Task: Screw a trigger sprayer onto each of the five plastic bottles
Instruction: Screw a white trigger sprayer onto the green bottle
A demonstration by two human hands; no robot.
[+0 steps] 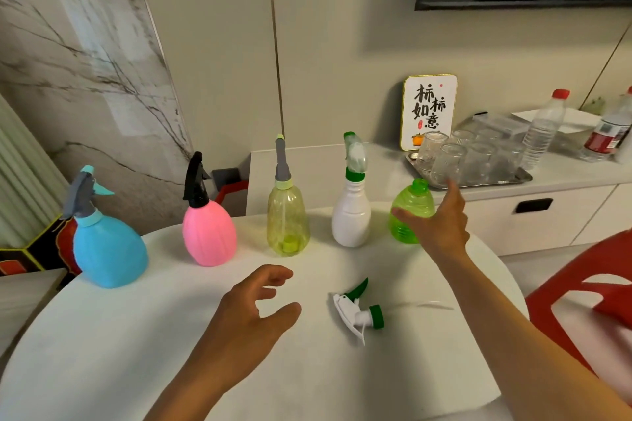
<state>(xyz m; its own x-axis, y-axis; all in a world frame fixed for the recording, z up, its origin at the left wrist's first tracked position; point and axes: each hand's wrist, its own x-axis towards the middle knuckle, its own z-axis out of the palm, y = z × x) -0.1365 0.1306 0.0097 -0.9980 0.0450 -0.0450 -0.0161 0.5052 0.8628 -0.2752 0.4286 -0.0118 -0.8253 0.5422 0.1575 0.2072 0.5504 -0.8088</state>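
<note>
Five bottles stand in a row on the white round table [102,352]. The blue bottle [109,249], pink bottle [208,236], yellow clear bottle [287,219] and white bottle [352,215] each carry a sprayer. The green bottle [408,212] at the right end has a bare neck. A white and green trigger sprayer [359,311] lies on its side on the table with its dip tube pointing right. My right hand [439,225] is open, fingers spread against the green bottle's right side. My left hand [253,314] hovers open, left of the loose sprayer.
Behind the table runs a low cabinet with a metal tray of several glasses [472,161], a calligraphy sign [429,111] and two water bottles [543,130]. A red plastic chair [581,301] stands at the table's right edge. A marble wall panel rises at the left.
</note>
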